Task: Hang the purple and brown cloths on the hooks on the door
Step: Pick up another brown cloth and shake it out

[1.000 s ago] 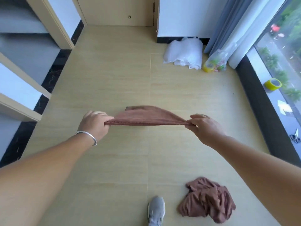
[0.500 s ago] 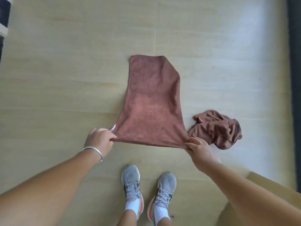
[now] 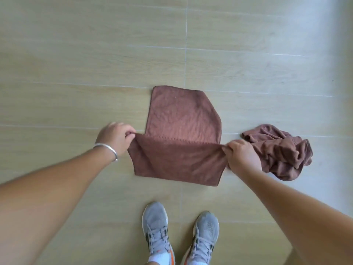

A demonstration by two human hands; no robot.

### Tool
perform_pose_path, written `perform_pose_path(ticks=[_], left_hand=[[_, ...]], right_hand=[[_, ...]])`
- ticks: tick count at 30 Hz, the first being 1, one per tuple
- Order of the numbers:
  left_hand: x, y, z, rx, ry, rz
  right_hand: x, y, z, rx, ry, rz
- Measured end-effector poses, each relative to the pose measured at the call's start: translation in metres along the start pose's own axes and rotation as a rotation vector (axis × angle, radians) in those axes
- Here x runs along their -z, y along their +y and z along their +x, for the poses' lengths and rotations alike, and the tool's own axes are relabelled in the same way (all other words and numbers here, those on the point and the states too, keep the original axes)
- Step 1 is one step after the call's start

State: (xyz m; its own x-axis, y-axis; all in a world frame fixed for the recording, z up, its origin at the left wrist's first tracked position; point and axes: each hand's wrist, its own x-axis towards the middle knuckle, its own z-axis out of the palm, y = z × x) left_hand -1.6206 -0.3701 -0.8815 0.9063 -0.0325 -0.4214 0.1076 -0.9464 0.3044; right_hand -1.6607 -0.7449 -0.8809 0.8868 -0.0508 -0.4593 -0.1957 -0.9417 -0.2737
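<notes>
view: head cam, looking straight down at a pale wood-look tiled floor (image 3: 76,54)
brown cloth (image 3: 181,134): stretched between both hands, folded over a straight hemmed edge that runs hand to hand; far part lies flat on the floor with a clipped far-right corner, near part forms a darker flap toward the feet
left hand (image 3: 114,138): fingers curled, pinching the left end of the fold edge; knuckles up, silver bangle (image 3: 107,150) on the wrist
right hand (image 3: 242,157): fingers curled, gripping the right end of the same edge, fabric bunched at the fingertips
both arms: bare, reaching in from the lower corners of the frame
second cloth (image 3: 280,150): crumpled heap, similar brown-mauve tone, on the floor just to the right of the right hand; the hand overlaps its left edge in view, contact cannot be told
cloth spacing: folded cloth and heap near each other, right hand between them
shoes (image 3: 181,232): grey lace-up trainers with orange trim, white socks, at bottom centre, toes pointing toward the folded cloth, a strip of bare floor between them and its near edge
floor detail: tile joints run across and lengthwise; brighter wash of light on the right side
door/hooks: not in frame
</notes>
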Motion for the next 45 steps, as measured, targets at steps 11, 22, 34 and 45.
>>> perform_pose_path(ticks=[11, 22, 34, 45], left_hand=[[-0.104, 0.049, 0.199, -0.212, 0.087, 0.325], [-0.221, -0.015, 0.070, -0.762, -0.093, 0.533], [-0.232, -0.056, 0.048, -0.897, -0.053, 0.582], [-0.165, -0.011, 0.041, -0.395, -0.090, 0.438]], right_hand=[[-0.070, 0.016, 0.196, 0.223, 0.220, -0.330], [-0.182, 0.063, 0.106, 0.642, -0.068, -0.479], [-0.199, 0.102, 0.082, 0.927, -0.168, -0.706], [-0.126, 0.064, 0.053, 0.446, -0.147, -0.626]])
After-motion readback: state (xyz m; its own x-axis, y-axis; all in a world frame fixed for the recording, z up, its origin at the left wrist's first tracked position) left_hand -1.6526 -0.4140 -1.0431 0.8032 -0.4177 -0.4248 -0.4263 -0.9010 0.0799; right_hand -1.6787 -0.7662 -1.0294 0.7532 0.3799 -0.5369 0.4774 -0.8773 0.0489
